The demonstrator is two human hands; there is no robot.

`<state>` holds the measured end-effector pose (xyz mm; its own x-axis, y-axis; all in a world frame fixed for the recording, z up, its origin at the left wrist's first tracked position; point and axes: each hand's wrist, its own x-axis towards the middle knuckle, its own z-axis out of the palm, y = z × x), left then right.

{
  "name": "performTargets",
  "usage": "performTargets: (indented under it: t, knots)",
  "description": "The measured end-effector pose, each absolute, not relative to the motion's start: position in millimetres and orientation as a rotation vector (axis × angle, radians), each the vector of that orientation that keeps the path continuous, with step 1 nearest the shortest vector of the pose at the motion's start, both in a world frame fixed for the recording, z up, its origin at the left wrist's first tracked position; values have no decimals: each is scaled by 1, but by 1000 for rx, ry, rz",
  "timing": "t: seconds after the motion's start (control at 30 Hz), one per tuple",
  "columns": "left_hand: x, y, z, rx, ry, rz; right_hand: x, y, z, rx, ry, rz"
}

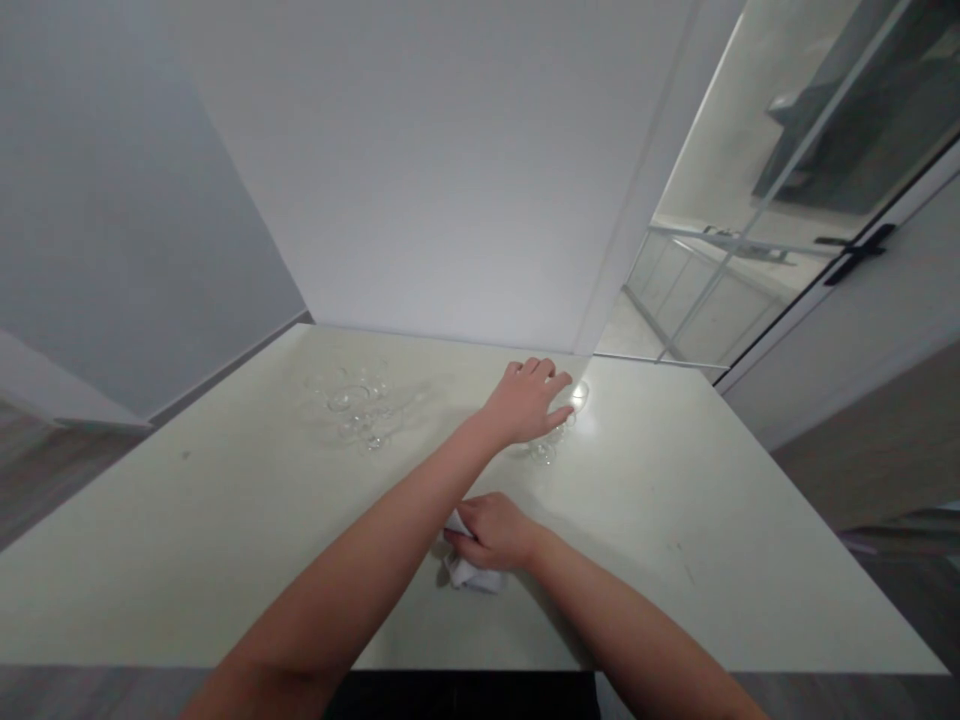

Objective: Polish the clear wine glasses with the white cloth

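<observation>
My left hand [529, 400] reaches across the pale table [225, 520] and closes around the bowl of a clear stemmed glass [559, 425] standing right of centre. Its foot shows just below my fingers. My right hand [491, 532] rests nearer to me, curled around a white cloth [469, 572] that lies bunched on the tabletop under my left forearm.
Several more clear glasses [360, 410] stand together at the back left of the table. A white wall runs behind the table's far edge. A glass door [757, 200] with a black handle stands at the right, and wood floor shows on both sides.
</observation>
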<state>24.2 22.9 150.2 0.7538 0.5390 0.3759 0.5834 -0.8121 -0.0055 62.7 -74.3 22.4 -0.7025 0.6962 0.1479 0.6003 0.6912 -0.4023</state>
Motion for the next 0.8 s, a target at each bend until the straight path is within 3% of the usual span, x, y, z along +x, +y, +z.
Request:
performTargets:
  t: [0.27, 0.5, 0.8]
  knots:
    - [62, 59, 160, -3001, -834, 75, 65, -74, 23, -1026, -2636, 455]
    - [54, 66, 164, -3043, -824, -6, 66, -74, 25, -1059, -2624, 458]
    - [-59, 52, 198, -2921, -1173, -165, 63, -75, 26, -1036, -2618, 423]
